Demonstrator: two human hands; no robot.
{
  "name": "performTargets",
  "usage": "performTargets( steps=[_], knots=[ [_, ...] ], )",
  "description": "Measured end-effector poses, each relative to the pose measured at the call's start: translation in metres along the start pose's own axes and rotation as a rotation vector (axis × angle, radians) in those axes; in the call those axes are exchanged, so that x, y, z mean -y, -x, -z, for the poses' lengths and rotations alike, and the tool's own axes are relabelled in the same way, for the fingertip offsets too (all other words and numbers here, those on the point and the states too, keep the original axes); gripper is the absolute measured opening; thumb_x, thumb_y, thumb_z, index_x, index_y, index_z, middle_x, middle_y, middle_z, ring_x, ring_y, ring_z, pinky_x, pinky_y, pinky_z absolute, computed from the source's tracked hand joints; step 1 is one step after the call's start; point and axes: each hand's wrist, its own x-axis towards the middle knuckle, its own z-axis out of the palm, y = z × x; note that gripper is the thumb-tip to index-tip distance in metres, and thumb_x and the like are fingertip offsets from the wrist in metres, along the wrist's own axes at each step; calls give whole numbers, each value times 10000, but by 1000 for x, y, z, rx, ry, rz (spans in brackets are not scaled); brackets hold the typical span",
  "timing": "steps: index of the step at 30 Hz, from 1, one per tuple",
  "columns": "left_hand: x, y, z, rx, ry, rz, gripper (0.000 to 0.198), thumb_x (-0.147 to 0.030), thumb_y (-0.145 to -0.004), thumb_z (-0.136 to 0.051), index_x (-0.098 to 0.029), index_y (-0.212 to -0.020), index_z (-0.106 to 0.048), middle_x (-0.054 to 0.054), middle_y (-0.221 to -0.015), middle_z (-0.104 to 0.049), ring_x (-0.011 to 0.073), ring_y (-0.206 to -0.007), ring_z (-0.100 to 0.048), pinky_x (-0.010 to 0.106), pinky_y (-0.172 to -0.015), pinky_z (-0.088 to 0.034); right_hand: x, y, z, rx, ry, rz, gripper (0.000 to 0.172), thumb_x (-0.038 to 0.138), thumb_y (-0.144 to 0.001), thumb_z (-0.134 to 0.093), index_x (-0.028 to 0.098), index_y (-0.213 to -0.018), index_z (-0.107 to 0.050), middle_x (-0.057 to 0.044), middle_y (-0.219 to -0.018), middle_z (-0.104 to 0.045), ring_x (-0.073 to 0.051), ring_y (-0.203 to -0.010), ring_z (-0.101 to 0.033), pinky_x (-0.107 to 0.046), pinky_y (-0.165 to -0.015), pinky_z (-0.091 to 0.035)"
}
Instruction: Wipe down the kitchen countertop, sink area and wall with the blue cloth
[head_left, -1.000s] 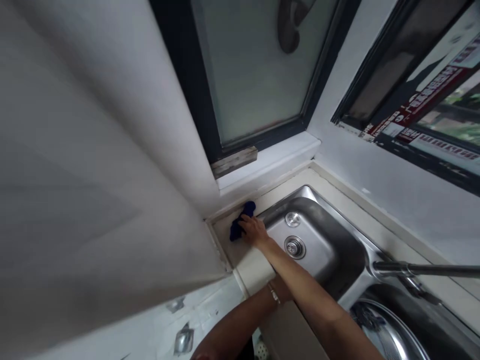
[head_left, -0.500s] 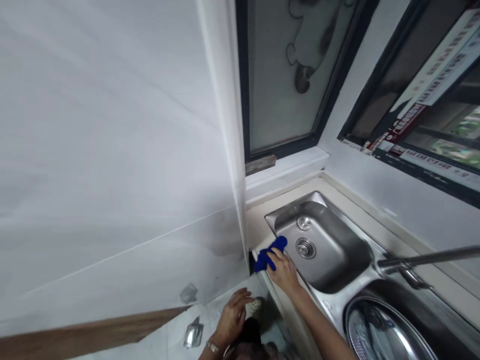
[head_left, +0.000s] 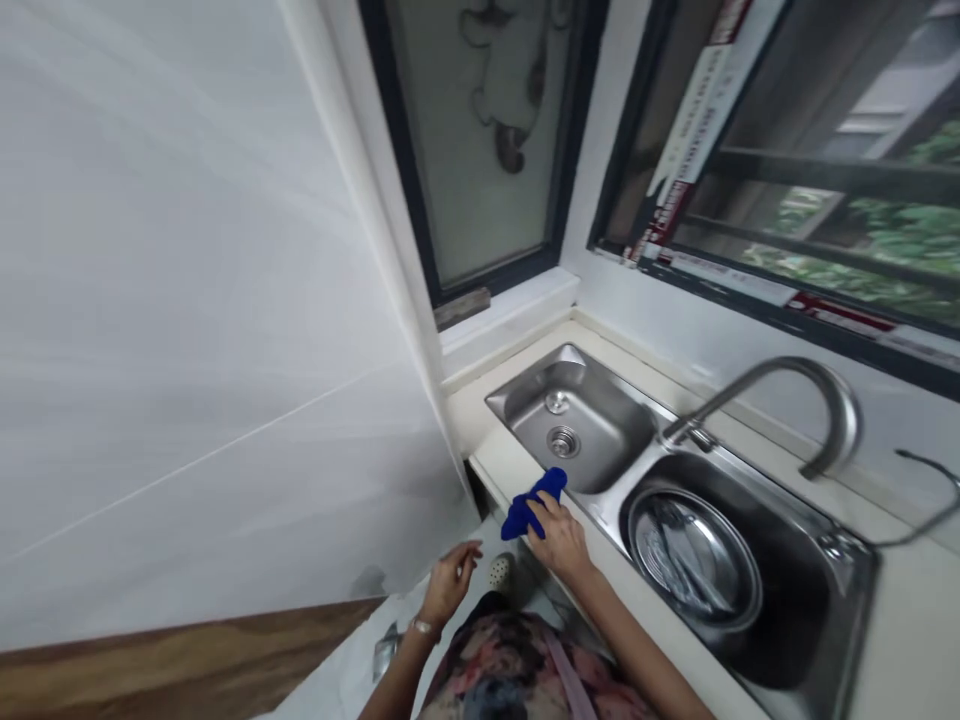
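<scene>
The pale counter (head_left: 510,462), perhaps stone, meets white walls (head_left: 637,316).

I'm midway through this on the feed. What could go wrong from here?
The blue cloth lies under the right hand at the front edge of the counter; with a loose grip it might slip off toward the floor.
Its other end is close to the smaller basin, so it could catch on the metal rim or drop in.
The left hand is off the counter, so it may be slow to catch a slipping cloth.
</scene>
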Motion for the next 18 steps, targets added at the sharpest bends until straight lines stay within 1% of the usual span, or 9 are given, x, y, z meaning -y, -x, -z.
performTargets(
  steps=[2,4,7,9,11,14,16,18],
  knots=[
    [-29,-30,-2,-31,2,-69,492,-379,-1034,-295,-207,-1285,-683,79,-1076,-779,164,-878,-725,278,-845,-588,-8,17,4,5,-21,-26,494,279,-967,-498,273,-1439,-647,-70,-1568,-541,-284,-1202,-666,-404,-1024,-573],
    [-57,-58,-6,-43,0,-133,481,-382,-1045,-307,-200,-1294,-676,79,-1078,-771,163,-915,-712,278,-888,-570,-23,40,5,-17,-51,-54,491,271,-961,-502,283,-1427,-656,-67,-1561,-547,-282,-1200,-669,-410,-1026,-576],
    [-92,-91,-18,-12,-14,-202,399,-332,-1027,-397,-204,-1244,-706,54,-1015,-773,151,-860,-692,271,-903,-546,-55,84,-1,-114,-86,-122,483,279,-958,-500,278,-1410,-670,-83,-1544,-562,-284,-1248,-657,-412,-1054,-572],
    [-108,-106,-30,9,-31,-208,367,-285,-1011,-430,-204,-1221,-720,35,-966,-776,141,-783,-671,261,-855,-539,-82,118,-9,-210,-106,-176,473,294,-949,-503,284,-1384,-689,-92,-1519,-584,-283,-1267,-657,-413,-1056,-580],
    [-120,-116,-43,2,-54,-178,349,-250,-1000,-449,-208,-1205,-728,20,-934,-776,139,-760,-663,255,-816,-527,-110,154,-20,-327,-134,-215,453,339,-942,-514,286,-1347,-709,-100,-1477,-618,-286,-1248,-674,-426,-1034,-599],
    [-131,-122,-60,-67,-109,-90,335,-225,-985,-474,-224,-1182,-745,30,-933,-770,162,-843,-680,267,-819,-503,-151,213,-33,-508,-152,-288,445,454,-954,-528,259,-1306,-718,-107,-1410,-663,-297,-1198,-704,-456,-998,-620],
    [-136,-121,-67,-120,-154,-36,344,-224,-983,-472,-232,-1186,-750,55,-962,-763,191,-918,-683,291,-837,-490,-173,254,-35,-616,-132,-367,460,528,-963,-536,236,-1262,-728,-106,-1364,-690,-305,-1168,-716,-466,-993,-618],
    [-141,-119,-70,-154,-194,-12,361,-233,-989,-456,-231,-1207,-744,80,-1013,-758,217,-970,-678,313,-852,-479,-192,294,-29,-751,-96,-486,492,586,-964,-543,213,-1220,-734,-113,-1312,-712,-310,-1137,-721,-467,-1005,-602]
  ],
)
